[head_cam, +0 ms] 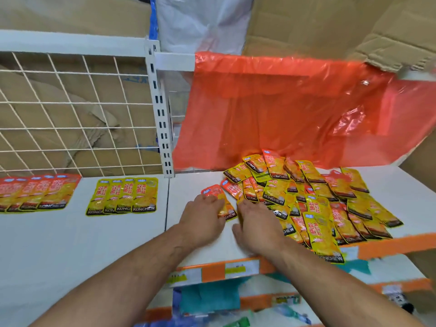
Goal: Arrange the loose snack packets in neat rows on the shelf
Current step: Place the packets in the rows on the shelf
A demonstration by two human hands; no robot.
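Observation:
A loose heap of yellow and orange snack packets (304, 197) lies on the right half of the white shelf (94, 244). On the left half, a neat row of yellow packets (122, 195) lies flat, and a row of orange packets (35, 192) sits further left. My left hand (203, 218) rests flat on an orange packet (213, 191) at the heap's left edge. My right hand (257, 225) lies palm down on the heap's near-left packets, fingers reaching into them; whether it grips one is hidden.
An orange plastic bag (295, 109) hangs over the back of the shelf behind the heap. A white wire grid (70, 114) and a slotted upright (160, 114) back the left half. Cardboard boxes stand behind. Lower shelves with orange edges (236, 267) hold more goods.

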